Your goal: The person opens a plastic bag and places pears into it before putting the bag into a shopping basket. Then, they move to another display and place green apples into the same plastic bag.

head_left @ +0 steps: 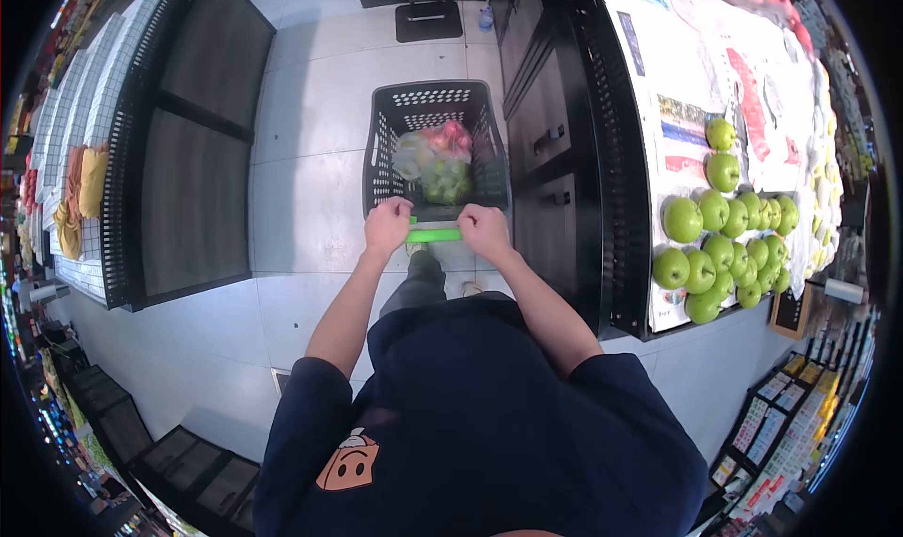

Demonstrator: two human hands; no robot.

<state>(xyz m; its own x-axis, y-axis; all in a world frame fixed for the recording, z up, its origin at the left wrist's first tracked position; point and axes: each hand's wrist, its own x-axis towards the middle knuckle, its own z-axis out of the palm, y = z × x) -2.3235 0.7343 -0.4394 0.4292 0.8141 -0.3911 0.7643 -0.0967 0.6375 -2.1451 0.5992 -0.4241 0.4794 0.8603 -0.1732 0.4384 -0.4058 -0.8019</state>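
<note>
Both of my hands are closed round the bright green handle (435,236) at the near end of a dark grey shopping basket (433,95). My left hand (388,225) grips its left end and my right hand (484,229) its right end. Inside the basket, clear plastic bags hold green fruit (445,181) near the handle and red fruit (451,138) behind it. The basket has walls full of round and slotted holes. Its underside is hidden from this view.
On the right, green apples (722,215) lie on a paper-covered display stand (621,255), with red fruit at its far end. A dark shelf unit (193,151) stands left. Ahead on the tiled floor (301,142) are a dark mat (429,22) and a bottle (486,18).
</note>
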